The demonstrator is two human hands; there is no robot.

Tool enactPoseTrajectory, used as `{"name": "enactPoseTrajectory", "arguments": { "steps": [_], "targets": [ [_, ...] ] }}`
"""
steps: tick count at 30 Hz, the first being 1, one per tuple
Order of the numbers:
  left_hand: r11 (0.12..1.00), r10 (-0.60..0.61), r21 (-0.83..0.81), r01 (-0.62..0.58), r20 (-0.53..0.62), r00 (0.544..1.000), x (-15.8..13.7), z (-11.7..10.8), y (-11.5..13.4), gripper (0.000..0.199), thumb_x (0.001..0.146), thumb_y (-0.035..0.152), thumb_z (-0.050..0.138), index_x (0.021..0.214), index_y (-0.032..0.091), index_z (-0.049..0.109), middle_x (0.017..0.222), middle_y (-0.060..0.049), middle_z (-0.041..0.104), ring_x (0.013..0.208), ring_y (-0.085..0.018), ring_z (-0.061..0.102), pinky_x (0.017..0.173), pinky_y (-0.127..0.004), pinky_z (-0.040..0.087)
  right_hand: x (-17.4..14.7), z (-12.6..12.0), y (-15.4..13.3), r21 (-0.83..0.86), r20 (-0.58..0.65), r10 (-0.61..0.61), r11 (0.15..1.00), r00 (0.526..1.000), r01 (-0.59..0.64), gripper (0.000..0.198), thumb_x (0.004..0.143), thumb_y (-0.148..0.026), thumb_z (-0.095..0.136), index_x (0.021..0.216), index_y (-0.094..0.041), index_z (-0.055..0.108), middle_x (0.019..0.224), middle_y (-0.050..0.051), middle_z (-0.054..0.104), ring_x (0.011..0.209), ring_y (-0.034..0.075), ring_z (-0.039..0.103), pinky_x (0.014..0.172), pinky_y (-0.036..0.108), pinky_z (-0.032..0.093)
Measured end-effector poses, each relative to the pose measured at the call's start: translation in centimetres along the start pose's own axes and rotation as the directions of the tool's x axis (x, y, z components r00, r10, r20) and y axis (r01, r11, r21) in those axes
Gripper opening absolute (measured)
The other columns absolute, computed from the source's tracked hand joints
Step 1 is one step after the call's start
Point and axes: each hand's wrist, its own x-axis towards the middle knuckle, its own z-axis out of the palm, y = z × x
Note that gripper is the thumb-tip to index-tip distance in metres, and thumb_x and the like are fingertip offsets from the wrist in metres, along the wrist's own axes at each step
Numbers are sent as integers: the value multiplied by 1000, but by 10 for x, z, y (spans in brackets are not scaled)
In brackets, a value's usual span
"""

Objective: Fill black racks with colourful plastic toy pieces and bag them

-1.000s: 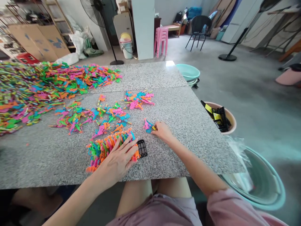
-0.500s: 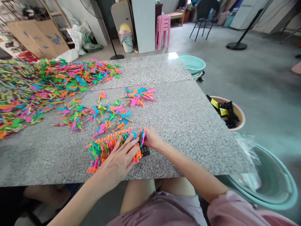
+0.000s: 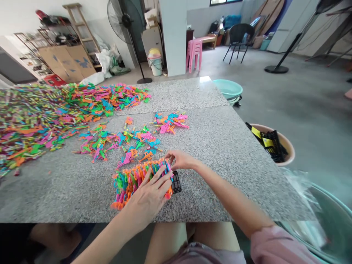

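Observation:
A packed row of small bright plastic toys [image 3: 139, 174] in orange, pink, green and blue stands near the table's front edge. Past its right end shows part of a black mesh basket [image 3: 176, 182]; the toys hide the rest. My left hand [image 3: 150, 192] lies across the row, palm down with fingers spread. At the row's far right corner, my right hand [image 3: 178, 160] has its fingers curled around the top of a blue toy [image 3: 168, 167] at the end. Its fingertips are partly hidden.
Loose toys [image 3: 143, 137] lie beyond the row, with a large heap [image 3: 55, 113] at the left of the granite table [image 3: 214, 146]. On the floor at right are a tub [image 3: 288, 146] of black baskets and a green basin [image 3: 228, 88]. Another person's leg [image 3: 55, 236] shows lower left.
My right hand has brought the blue toy from just right of the row against its end. My left hand stays spread on the row. The camera view has tilted up.

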Motion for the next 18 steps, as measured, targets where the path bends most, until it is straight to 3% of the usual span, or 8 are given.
{"name": "enactPoseTrajectory", "arguments": {
  "steps": [3,4,6,8,11,13,16,18],
  "targets": [
    [1000,-21,3,21,3,1000,-1,1,2,33,96,19,47,129,19,52,146,-8,52,146,-30,30,115,-57,34,49,-4,-6,-65,-243,95,991,965,-114,32,74,-23,76,103,-15,65,98,4,71,84,15,65,76,24,47],
    [1000,-20,9,20,7,1000,-1,1,3,32,96,18,47,128,19,53,145,-8,53,146,-30,30,114,-57,35,64,-2,-11,-98,-268,128,982,955,-159,36,73,-25,77,105,-15,64,96,5,71,87,17,65,77,25,47],
    [1000,-17,24,16,24,1000,0,-1,4,33,95,17,47,127,18,53,146,-9,53,145,-30,32,114,-57,37,85,0,-20,-156,-243,197,959,950,-238,41,70,-25,80,106,-13,63,94,6,71,89,21,66,75,26,47],
    [1000,-10,26,9,35,999,0,-2,4,33,95,18,48,128,17,52,146,-9,52,145,-31,33,113,-57,37,88,0,-24,-198,-200,247,938,948,-286,34,70,-20,79,100,-12,64,92,8,72,90,23,67,73,25,47],
    [1000,-8,8,8,24,1000,0,-1,3,34,97,19,48,130,17,51,147,-9,51,146,-32,30,115,-58,33,55,-9,-12,-215,-182,258,931,949,-295,12,78,-14,68,90,-14,64,91,9,72,93,23,67,75,24,47],
    [1000,-3,-12,3,1,1000,0,1,2,32,98,20,46,129,17,52,147,-9,51,147,-31,27,116,-59,30,14,-17,1,-151,-166,300,934,939,-325,6,86,-14,58,90,-15,62,83,6,72,82,19,69,71,23,47],
    [1000,13,-28,-14,-22,1000,0,5,0,31,99,22,44,129,15,53,146,-12,51,147,-32,26,115,-61,29,-51,-19,14,125,-92,411,908,907,-399,6,90,-15,50,92,-16,56,66,1,68,56,13,63,57,22,47],
    [1000,9,-27,-10,-24,1000,0,6,-1,33,100,24,44,130,15,52,146,-12,50,147,-33,26,115,-60,31,-83,-11,16,307,-75,459,855,885,-417,4,88,-15,52,90,-17,54,64,-1,67,51,12,61,53,22,47]
  ]
}}
